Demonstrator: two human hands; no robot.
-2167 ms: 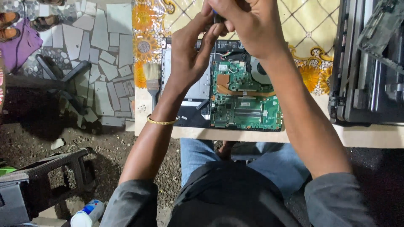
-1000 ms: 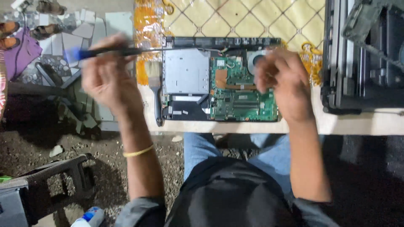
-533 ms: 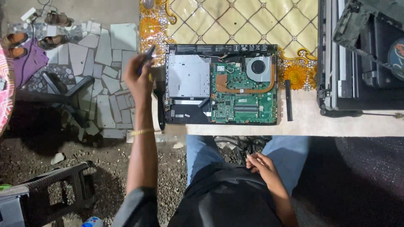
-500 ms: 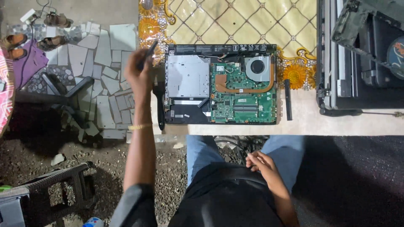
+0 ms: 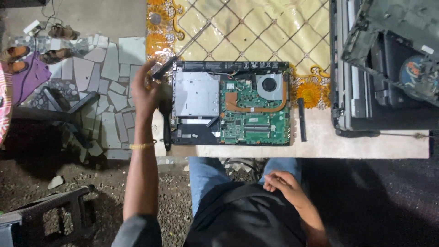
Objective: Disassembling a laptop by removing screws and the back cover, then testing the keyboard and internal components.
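We have our left hand (image 5: pixel 147 93) at the table's left edge, fingers now spread and lifting off the dark screwdriver (image 5: pixel 163 69) it carried over. Our right hand (image 5: pixel 284 185) has dropped, loosely curled, onto our lap. The opened laptop (image 5: pixel 231 103) lies untouched between.

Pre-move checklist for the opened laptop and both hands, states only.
1. Opened laptop flat on the table, fully supported: ok.
2. Circuit board and fan uncovered: ok.
3. Left hand at the table's left edge, over the black brush: ok; grip cannot tell.
4. Right hand in the lap, clear of the board: ok.
5. Black strip lies apart, right of the laptop: ok.
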